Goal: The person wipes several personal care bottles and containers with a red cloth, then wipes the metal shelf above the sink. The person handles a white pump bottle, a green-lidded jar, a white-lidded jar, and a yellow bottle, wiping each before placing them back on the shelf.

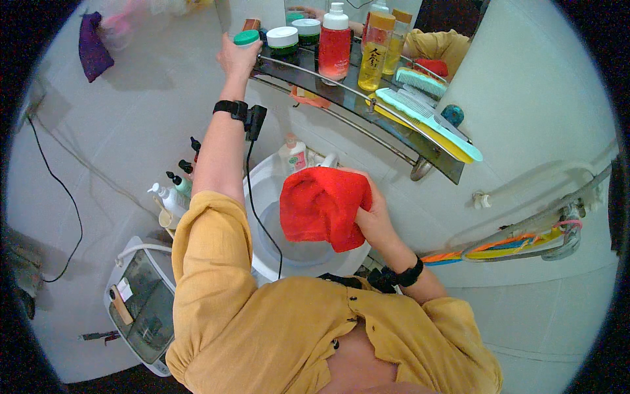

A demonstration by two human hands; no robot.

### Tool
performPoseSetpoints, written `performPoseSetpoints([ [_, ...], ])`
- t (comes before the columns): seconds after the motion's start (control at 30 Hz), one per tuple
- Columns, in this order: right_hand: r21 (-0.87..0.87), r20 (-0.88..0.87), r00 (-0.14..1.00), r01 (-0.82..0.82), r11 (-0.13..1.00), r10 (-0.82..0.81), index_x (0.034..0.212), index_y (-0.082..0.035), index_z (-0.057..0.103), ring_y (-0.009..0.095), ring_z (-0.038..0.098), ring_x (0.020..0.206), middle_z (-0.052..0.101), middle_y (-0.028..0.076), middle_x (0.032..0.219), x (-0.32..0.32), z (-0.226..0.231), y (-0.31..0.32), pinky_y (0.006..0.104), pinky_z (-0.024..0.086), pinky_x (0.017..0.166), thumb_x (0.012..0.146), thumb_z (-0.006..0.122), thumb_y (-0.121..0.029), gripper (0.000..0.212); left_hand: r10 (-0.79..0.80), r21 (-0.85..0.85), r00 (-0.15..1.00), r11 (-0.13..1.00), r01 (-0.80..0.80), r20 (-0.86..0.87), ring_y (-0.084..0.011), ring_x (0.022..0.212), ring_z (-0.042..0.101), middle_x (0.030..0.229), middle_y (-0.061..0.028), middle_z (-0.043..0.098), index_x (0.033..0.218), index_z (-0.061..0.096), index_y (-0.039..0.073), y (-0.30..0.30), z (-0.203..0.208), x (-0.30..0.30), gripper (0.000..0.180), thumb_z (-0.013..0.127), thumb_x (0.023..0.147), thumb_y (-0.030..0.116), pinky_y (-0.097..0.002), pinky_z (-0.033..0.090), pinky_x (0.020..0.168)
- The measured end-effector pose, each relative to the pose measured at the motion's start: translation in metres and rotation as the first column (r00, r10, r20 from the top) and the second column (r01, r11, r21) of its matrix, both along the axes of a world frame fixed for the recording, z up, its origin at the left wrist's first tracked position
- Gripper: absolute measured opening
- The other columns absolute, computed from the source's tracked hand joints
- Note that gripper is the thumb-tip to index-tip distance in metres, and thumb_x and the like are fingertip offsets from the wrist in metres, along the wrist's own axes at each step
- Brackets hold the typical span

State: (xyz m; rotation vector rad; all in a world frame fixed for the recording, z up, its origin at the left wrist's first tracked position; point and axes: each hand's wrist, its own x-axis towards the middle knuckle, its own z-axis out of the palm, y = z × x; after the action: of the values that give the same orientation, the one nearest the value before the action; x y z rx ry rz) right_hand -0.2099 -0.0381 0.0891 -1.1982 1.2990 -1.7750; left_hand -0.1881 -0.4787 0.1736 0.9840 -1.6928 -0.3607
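My left hand (235, 59) reaches up to the left end of the dark glass shelf (303, 62), its fingers closed round a small jar with a green lid (247, 37). In my right hand (375, 211) I grip a red cloth (321, 205) by its right side. The cloth hangs bunched above the white washbasin (264, 226) and hides much of the bowl. Beside my left hand on the shelf stand white-lidded green jars (283, 41) and a red pump bottle (334, 49).
Further along the shelf are a yellow bottle (375, 56) and several combs (426, 121) behind a metal rail. A soap bottle (294, 156) stands at the basin's back. Pump bottles (172, 199) and a washing machine (146, 308) are on the left. A black cable (257, 213) hangs from my left wrist.
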Motion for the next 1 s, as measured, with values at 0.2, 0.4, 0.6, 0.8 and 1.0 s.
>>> performPoseSetpoints([
  [0.2,0.003,0.064,0.997,-0.047,0.999,0.047,0.130,-0.006,0.050,0.016,0.053,0.116,0.058,0.006,0.123,0.004,0.001,-0.003,0.0327,0.039,0.103,0.084,0.061,0.001,0.048,-0.080,-0.053,0.976,0.996,0.070,-0.202,-0.0350,0.114,0.054,0.120,-0.0230,0.059,0.132,0.046,-0.003,0.002,0.005,0.004,0.086,0.082,0.066,0.038,-0.0435,0.044,0.098],
  [0.4,0.010,0.078,0.996,-0.031,0.999,0.030,0.132,-0.007,0.048,0.016,0.053,0.117,0.058,0.005,0.124,0.003,-0.006,-0.002,0.0331,0.041,0.102,0.086,0.058,0.000,0.047,-0.300,-0.221,0.862,0.949,0.226,-0.408,-0.0267,0.109,0.058,0.120,-0.0191,0.059,0.133,0.046,-0.003,0.049,0.037,0.042,0.076,0.082,0.073,0.027,-0.0384,0.048,0.093],
  [0.6,-0.069,0.725,0.677,-0.110,0.991,0.126,0.137,-0.008,0.044,0.023,0.051,0.124,0.053,0.006,0.134,0.011,-0.014,-0.007,0.0402,0.040,0.107,0.095,0.058,-0.018,0.046,-0.598,0.038,0.714,0.757,0.653,-0.364,-0.0176,0.111,0.057,0.122,-0.0097,0.057,0.132,0.048,0.000,0.206,0.007,0.130,0.060,0.075,0.080,0.012,-0.0330,0.048,0.095],
  [0.8,-0.265,0.855,0.340,-0.364,0.893,0.392,0.133,-0.012,0.049,0.019,0.057,0.116,0.058,0.003,0.130,0.021,-0.002,-0.018,0.0400,0.046,0.100,0.099,0.051,-0.039,0.044,-0.649,0.012,0.711,0.736,0.677,-0.271,-0.0247,0.118,0.053,0.126,-0.0150,0.053,0.132,0.047,0.000,0.349,-0.052,0.139,0.068,0.078,0.072,0.006,-0.0377,0.042,0.101],
  [1.0,-0.169,0.782,0.495,-0.414,0.894,0.378,0.131,-0.011,0.050,0.015,0.057,0.112,0.059,0.001,0.126,0.041,0.000,-0.016,0.0351,0.046,0.099,0.102,0.044,-0.040,0.042,-0.408,-0.249,0.910,0.876,0.414,0.078,-0.0359,0.115,0.052,0.126,-0.0194,0.052,0.133,0.046,0.000,0.365,-0.061,0.149,0.070,0.075,0.070,0.004,-0.0426,0.041,0.100],
])
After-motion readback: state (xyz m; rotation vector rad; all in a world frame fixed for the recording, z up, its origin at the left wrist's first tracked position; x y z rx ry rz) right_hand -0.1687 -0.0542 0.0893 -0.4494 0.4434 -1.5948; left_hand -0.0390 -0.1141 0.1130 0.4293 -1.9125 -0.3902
